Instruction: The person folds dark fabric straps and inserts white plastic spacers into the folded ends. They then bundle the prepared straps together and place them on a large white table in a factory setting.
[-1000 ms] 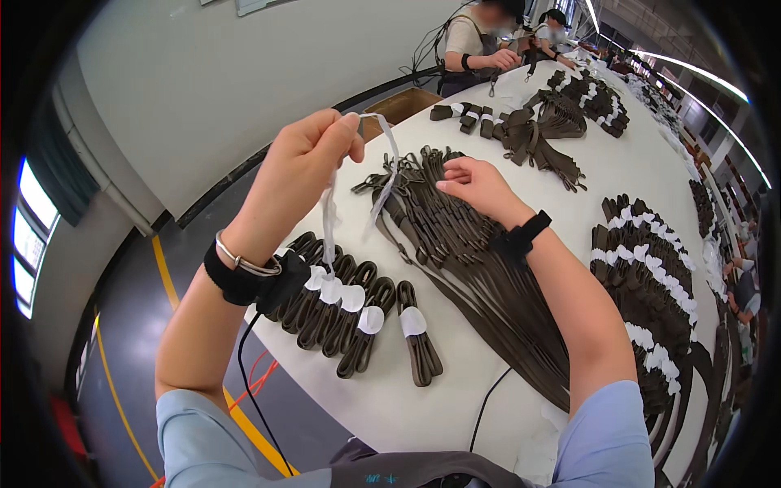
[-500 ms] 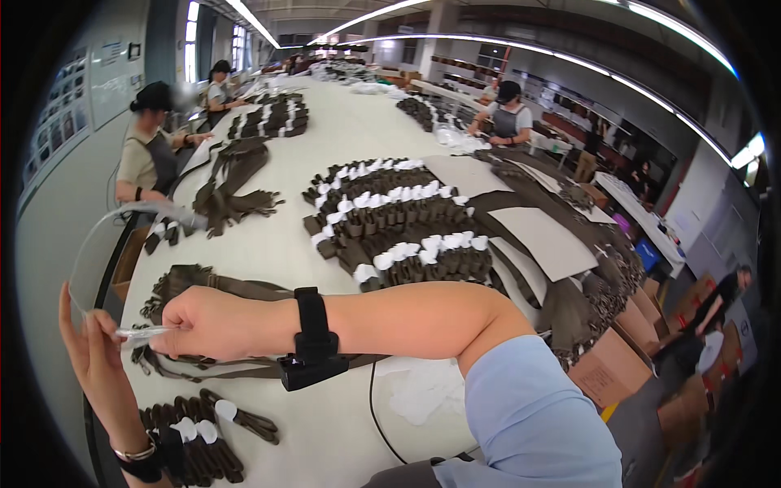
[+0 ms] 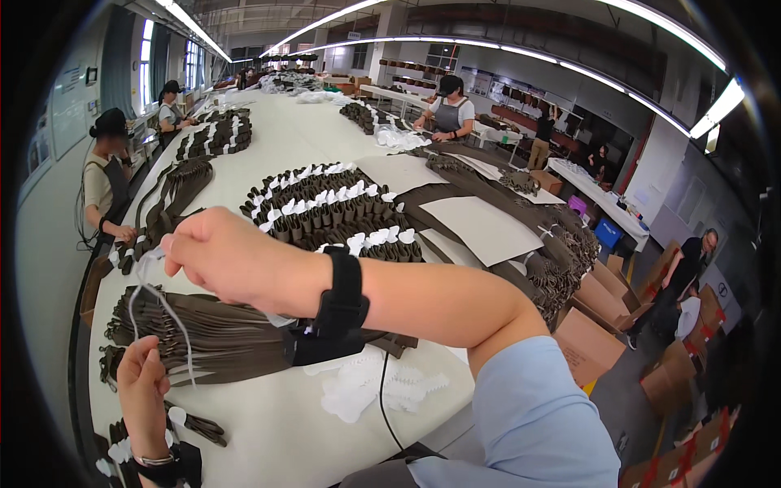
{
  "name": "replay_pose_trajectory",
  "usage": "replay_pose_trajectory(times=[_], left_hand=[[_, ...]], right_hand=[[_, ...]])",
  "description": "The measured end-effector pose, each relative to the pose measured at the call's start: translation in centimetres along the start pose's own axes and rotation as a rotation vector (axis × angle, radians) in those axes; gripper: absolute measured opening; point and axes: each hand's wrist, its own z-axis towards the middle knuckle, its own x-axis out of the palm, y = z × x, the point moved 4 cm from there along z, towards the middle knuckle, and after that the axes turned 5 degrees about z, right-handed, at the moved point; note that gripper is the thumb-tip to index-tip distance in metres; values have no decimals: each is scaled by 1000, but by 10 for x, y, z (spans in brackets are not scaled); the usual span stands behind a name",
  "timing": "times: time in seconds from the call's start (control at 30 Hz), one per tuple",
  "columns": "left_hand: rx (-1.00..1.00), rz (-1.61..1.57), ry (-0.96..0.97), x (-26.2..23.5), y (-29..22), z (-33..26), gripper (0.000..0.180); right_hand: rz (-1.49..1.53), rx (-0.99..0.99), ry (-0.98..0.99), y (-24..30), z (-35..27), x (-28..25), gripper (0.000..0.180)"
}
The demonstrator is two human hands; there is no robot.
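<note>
A thin, pale, translucent plastic strip runs in a loop between my hands at the left, above the table. My right hand pinches its upper part with closed fingers, its forearm reaching across the view. Lower down, the fingertips of my left hand are closed where one side of the loop comes down. The strip's other side hangs loose over a spread bundle of dark brown straps. Beside my left wrist are folded brown straps with white bands, partly hidden.
Rows of banded brown straps and grey-beige sheets cover the table's middle and right. White scalloped paper pieces lie near a black cable. Cardboard boxes stand at the right. Several people work around the table.
My right hand has risen away from my left, with the strip now looped between them. My left hand has dropped, its fingers more curled. The view has shifted, exposing more of the spread straps.
</note>
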Motion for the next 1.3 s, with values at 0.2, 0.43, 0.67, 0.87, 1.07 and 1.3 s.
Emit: replay_pose_trajectory(times=[0.2, 0.43, 0.67, 0.87, 1.07, 1.3], left_hand=[[814, 718, -350, 77, -60, -23, 83], [458, 158, 144, 110, -44, -23, 42], [289, 146, 321, 159, -7, -42, 29], [-167, -350, 404, 169, -15, -41, 41], [-43, -62, 272, 158, 7, -31, 42], [-73, -134, 449, 153, 23, -24, 28]], right_hand=[[-127, 115, -34, 2, -33, -30, 27], [295, 102, 257, -3, -45, -15, 24], [349, -312, 27, -22, -29, -44, 18], [20, -505, -57, -43, -30, -38, 23], [380, -326, -30, -49, -33, -39, 22], [466, -231, 45, -54, -35, -39, 22]])
